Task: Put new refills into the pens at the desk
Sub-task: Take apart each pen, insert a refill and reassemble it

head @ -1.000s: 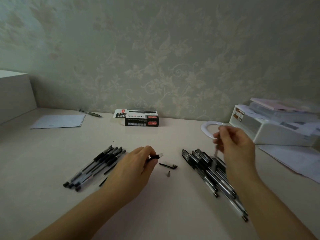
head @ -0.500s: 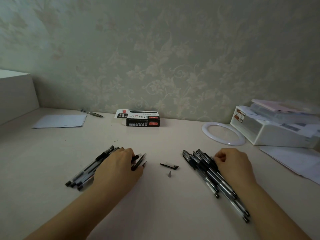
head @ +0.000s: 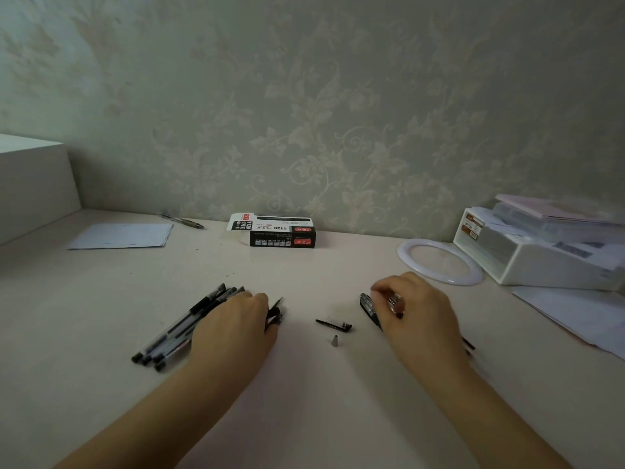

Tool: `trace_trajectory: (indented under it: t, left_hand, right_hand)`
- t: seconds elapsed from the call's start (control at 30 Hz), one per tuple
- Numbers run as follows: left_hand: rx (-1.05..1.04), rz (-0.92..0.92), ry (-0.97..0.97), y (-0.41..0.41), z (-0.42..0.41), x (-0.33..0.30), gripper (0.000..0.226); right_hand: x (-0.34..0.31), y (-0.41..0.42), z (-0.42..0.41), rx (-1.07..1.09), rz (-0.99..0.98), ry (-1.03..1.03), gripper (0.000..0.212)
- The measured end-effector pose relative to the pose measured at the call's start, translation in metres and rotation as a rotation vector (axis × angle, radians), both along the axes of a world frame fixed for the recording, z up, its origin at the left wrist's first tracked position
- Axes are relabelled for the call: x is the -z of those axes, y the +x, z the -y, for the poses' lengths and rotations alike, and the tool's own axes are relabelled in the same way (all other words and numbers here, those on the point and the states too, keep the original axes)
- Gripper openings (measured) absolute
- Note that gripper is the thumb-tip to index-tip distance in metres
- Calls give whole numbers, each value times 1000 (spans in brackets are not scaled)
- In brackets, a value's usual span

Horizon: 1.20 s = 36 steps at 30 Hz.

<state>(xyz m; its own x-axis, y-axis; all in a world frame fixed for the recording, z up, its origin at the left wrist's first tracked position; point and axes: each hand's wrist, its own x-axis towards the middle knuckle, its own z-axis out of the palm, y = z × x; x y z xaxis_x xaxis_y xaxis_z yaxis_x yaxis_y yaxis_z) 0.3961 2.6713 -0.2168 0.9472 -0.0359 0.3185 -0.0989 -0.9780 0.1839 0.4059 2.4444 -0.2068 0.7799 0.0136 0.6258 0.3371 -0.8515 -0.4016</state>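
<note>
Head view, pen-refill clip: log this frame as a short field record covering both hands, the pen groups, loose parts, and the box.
left hand: resting on the left bundle of clear black-capped pens
right hand: over the right pen pile, fingers curled on one pen; blurred
loose parts: black pen clip piece and small grey cone tip, lying between the hands
black-and-white refill box: by the wall, flap open
beige desk: bears all of these

We see 2 bare forearms, the left hand (head: 233,328) and right hand (head: 417,318) uncovered: we make out no sleeve on them, short nails, slim wrists.
</note>
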Motion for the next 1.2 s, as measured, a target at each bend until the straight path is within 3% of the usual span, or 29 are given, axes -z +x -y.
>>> trace_trajectory:
  t: [0.2, 0.4, 0.5, 0.6, 0.73, 0.83, 1.0, 1.2]
  left_hand:
    - [-43, 27, 76, 6, 0, -1, 17]
    - [-37, 21, 58, 8, -3, -2, 18]
    - [-6, 146, -33, 3, 0, -12, 18]
    - [184, 336, -181, -7, 10, -21, 17]
    - [389, 314, -218, -15, 25, -14, 15]
    - [394, 255, -270, -11, 24, -7, 23]
    - [409, 57, -173, -5, 17, 4, 25]
    - [415, 66, -229, -2, 15, 7, 21]
  right_hand:
    - [13, -2, -15, -125, -30, -9, 7]
    - [12, -4, -19, -159, -52, 117, 9]
    - [10, -6, -22, -192, -139, 330, 8]
    - [6, -7, -30, -311, -379, 647, 7]
    - [5, -12, -36, -506, -579, 824, 9]
    - [7, -10, -34, -412, -524, 863, 14]
    - [1, 5, -7, -122, -275, 1142, 27]
    - [4, 6, -9, -131, -364, 1217, 29]
